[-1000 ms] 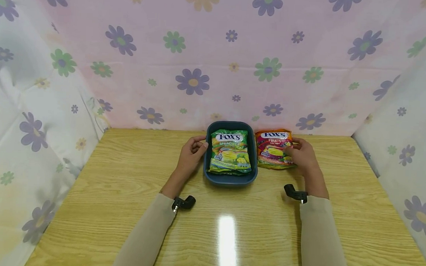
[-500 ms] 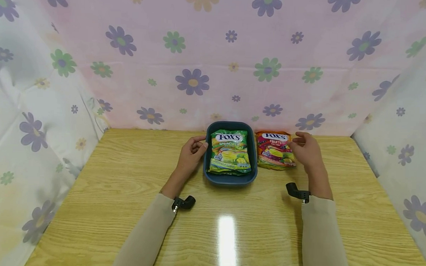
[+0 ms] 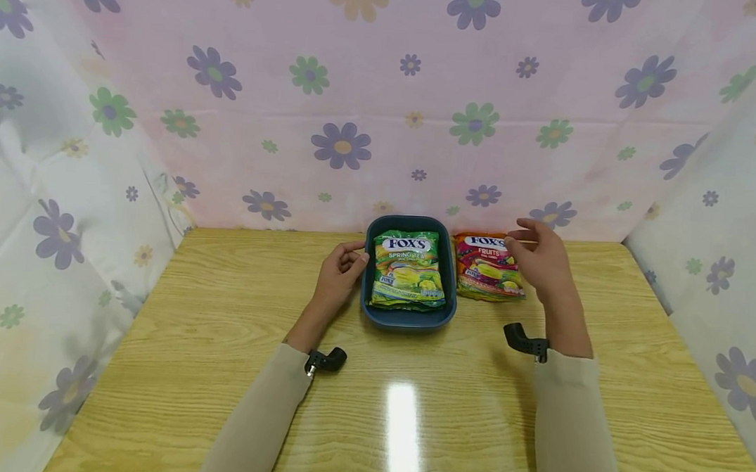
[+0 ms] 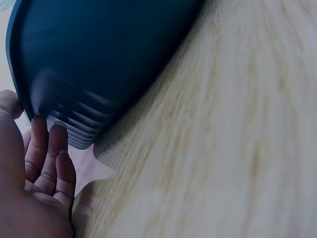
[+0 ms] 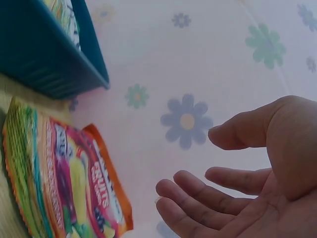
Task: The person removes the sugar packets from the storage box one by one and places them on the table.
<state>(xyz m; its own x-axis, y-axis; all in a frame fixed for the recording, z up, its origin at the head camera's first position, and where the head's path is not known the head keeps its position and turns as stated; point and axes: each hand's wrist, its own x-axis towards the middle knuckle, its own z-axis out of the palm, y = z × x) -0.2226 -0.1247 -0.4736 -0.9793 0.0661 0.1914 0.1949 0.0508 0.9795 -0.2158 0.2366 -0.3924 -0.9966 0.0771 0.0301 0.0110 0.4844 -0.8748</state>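
In the head view my left hand [image 3: 340, 273] rests at the left side of a dark blue plastic bin [image 3: 408, 323]. The left wrist view shows its relaxed fingers [image 4: 51, 153] against the bin's ribbed outer wall, with the thumb at the rim. Inside the bin lies a green FOX'S Spring Tea candy bag [image 3: 409, 269], stacked over other green packaging. A red and orange FOX'S Fruits candy bag [image 3: 485, 272] lies just right of the bin. My right hand [image 3: 544, 261] hovers over that bag's right edge, fingers apart and holding nothing, as the right wrist view confirms.
The wooden table [image 3: 221, 342] runs to a flowered cloth backdrop [image 3: 381, 166] right behind the bin. Flowered cloth also hangs at both sides. A black camera [image 3: 327, 359] is strapped to the left wrist, another camera [image 3: 524, 341] to the right.
My right hand has let go of the red Fruits bag and risen up and back from it. The bag stays beside the bin. The left hand and bin have not moved.
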